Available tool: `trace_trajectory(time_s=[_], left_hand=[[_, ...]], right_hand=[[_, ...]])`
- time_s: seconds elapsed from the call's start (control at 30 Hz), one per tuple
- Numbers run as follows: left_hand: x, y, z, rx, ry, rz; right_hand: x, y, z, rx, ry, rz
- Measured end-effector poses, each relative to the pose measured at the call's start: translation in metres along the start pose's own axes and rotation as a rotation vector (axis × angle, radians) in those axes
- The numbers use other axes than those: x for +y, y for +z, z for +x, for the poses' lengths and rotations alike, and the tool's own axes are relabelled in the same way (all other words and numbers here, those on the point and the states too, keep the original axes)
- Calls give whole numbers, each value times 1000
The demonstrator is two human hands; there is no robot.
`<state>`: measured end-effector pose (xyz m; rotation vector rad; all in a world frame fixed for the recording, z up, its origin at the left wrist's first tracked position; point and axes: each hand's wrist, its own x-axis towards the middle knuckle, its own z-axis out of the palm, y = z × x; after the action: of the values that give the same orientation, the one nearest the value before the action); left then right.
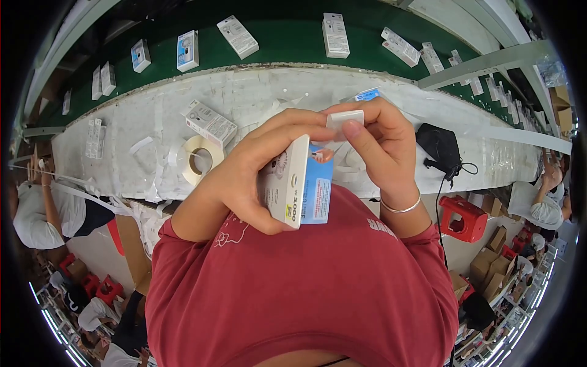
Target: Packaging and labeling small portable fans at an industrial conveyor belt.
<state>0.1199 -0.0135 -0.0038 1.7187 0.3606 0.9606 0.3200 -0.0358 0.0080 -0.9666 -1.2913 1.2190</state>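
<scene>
View: head camera, over a worn white bench point(162, 113).
Left hand point(247, 165): curled partway round a white-and-blue retail box point(316, 189), fingers over the upper part, thumb along the lower side; the wide grip seems to steady the box while leaving its top end free for the other hand.
Right hand point(386, 144): almost closed in a pinch, thumb pressing a whitish translucent tab point(345, 116) against the fingers, a hold that suits so thin a piece; whether the tab is joined to the box cannot be told.
Box position: tilted, in front of the red shirt point(299, 287), presumably kept near for close handwork.
Cream tape roll point(203, 142): flat on the bench, probably parked there for easy reach.
Loose box point(211, 123): lying just beyond the roll.
Black drawstring pouch point(437, 147): to the right, its cord trailing.
Green conveyor belt point(284, 37): at the far side, carrying boxes, perhaps spaced against bumping.
</scene>
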Motion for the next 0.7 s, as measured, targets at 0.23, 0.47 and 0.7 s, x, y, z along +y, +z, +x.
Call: trace_trajectory(time_s=[0.23,0.47,0.7], left_hand=[[-2,-1,3,13,13,-26],[-4,7,3,4,-16,-7],[0,3,1,-76,-51,-6]], right_hand=[[-2,-3,3,-30,-87,-13],[-3,1,-1,101,20,82],[4,4,-5,76,-32,12]])
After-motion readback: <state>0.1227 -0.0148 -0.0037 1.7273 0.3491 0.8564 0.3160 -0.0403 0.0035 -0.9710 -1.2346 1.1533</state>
